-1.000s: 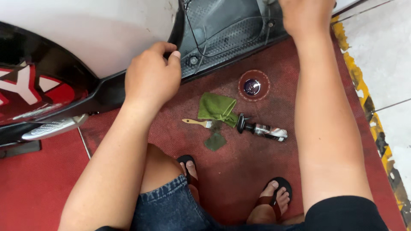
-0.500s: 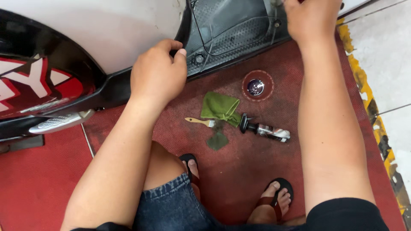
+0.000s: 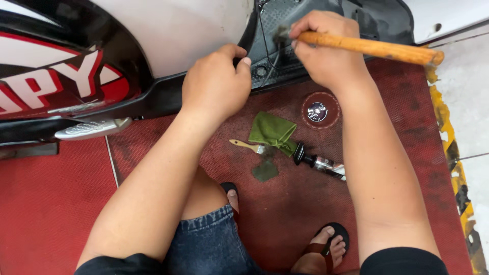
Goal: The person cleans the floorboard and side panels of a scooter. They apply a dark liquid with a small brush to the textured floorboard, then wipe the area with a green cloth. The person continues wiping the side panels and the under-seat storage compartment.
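My right hand (image 3: 326, 53) is closed around a long wooden-handled brush (image 3: 377, 48), its handle sticking out to the right and its head against the dark grey floorboard panel (image 3: 305, 20) of a scooter. My left hand (image 3: 216, 86) rests with curled fingers on the black lower edge of the scooter's body (image 3: 153, 97), below the white side panel (image 3: 173, 30). My knees and sandalled feet (image 3: 326, 247) are below on the red mat.
On the red mat (image 3: 61, 203) lie a folded green cloth (image 3: 272, 132), a small paintbrush (image 3: 247, 145), a dark bottle on its side (image 3: 321, 163) and a round lid (image 3: 319, 110). A silver footpeg (image 3: 91, 128) juts out at left. Tiled floor lies right of the mat's worn yellow edge (image 3: 448, 132).
The view has shifted upward and closer. My right hand has come down into view with the wooden-handled brush on the floorboard; my left hand stays on the scooter's lower edge.
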Demonstrator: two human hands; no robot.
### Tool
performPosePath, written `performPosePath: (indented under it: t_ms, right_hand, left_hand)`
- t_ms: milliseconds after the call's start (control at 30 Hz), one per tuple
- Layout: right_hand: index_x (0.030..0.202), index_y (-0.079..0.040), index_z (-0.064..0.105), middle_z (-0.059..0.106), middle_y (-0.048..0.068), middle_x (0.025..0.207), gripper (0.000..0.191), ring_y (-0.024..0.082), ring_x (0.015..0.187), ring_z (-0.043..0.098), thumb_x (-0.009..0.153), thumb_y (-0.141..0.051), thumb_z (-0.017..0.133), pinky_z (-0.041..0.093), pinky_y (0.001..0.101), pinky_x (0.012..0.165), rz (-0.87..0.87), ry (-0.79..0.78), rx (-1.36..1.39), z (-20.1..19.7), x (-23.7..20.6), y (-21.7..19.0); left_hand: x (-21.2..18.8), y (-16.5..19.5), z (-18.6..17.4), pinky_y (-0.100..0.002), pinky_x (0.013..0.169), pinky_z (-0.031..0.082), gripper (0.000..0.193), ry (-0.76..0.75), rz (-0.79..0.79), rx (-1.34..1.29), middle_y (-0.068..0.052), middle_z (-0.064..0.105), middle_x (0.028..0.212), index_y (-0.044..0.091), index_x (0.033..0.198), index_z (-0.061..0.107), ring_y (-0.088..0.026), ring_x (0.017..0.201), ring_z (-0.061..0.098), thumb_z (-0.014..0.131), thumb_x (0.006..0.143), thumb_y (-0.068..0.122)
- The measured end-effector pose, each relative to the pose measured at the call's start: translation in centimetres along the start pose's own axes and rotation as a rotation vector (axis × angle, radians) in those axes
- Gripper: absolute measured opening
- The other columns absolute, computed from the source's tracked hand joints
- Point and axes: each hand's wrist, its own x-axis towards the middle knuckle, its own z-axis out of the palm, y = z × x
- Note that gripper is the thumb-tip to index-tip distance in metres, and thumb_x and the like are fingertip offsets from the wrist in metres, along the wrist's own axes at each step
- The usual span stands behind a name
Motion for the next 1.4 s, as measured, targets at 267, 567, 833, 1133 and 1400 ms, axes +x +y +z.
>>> performPosePath:
  t_ms: [267,567,833,1133,1400]
  right_hand:
    - [0.094,-0.003,0.071,0.075,0.012,0.099,0.007,0.026,0.096,0.075,0.091,0.002,0.074,0.059,0.0353,0.085,-0.077,-0.140,-0.037,-0.8,0.5,0.4]
    - [0.093,-0.003,0.071,0.074,0.011,0.094,0.007,0.025,0.087,0.073,0.089,0.000,0.076,0.057,0.0345,0.078,0.022,-0.150,-0.056,-0.2,1.5,-0.8]
    - [0.093,-0.002,0.070,0.075,0.007,0.094,0.009,0.020,0.087,0.074,0.090,0.000,0.079,0.058,0.0326,0.080,0.060,-0.036,0.009,0.7,1.6,0.3]
    - [0.089,-0.004,0.073,0.077,0.007,0.083,0.018,0.020,0.074,0.076,0.092,-0.016,0.087,0.059,0.0347,0.072,0.317,0.217,-0.005,2.9,1.2,0.6]
    - [0.089,-0.010,0.071,0.075,0.011,0.080,0.016,0.030,0.079,0.076,0.086,-0.025,0.077,0.059,0.0397,0.070,0.368,0.290,-0.060,2.6,0.3,-1.2]
  left_hand:
    - [0.2,-0.4,-0.7,-0.051,0.086,0.053,0.030,-0.031,-0.051,-0.002,-0.017,0.076,0.097,0.016,0.113,0.074,-0.040,0.096,0.070,0.061,0.093,0.034]
    - [-0.3,-0.5,-0.7,-0.051,0.086,0.053,0.031,-0.035,-0.033,-0.010,-0.017,0.076,0.097,0.015,0.114,0.074,-0.040,0.096,0.070,0.061,0.093,0.033]
    - [-0.5,-0.1,-0.9,-0.051,0.085,0.053,0.031,-0.021,-0.010,-0.026,-0.017,0.075,0.100,0.014,0.114,0.074,-0.041,0.097,0.069,0.061,0.093,0.033]
    - [-0.6,-0.7,-0.6,-0.052,0.085,0.053,0.032,-0.024,-0.010,-0.005,-0.017,0.076,0.097,0.014,0.114,0.074,-0.041,0.096,0.070,0.061,0.093,0.034]
    - [-1.1,0.8,-0.8,-0.053,0.085,0.052,0.034,-0.064,0.135,0.071,-0.023,0.073,0.105,0.012,0.122,0.076,-0.045,0.098,0.068,0.062,0.102,0.034]
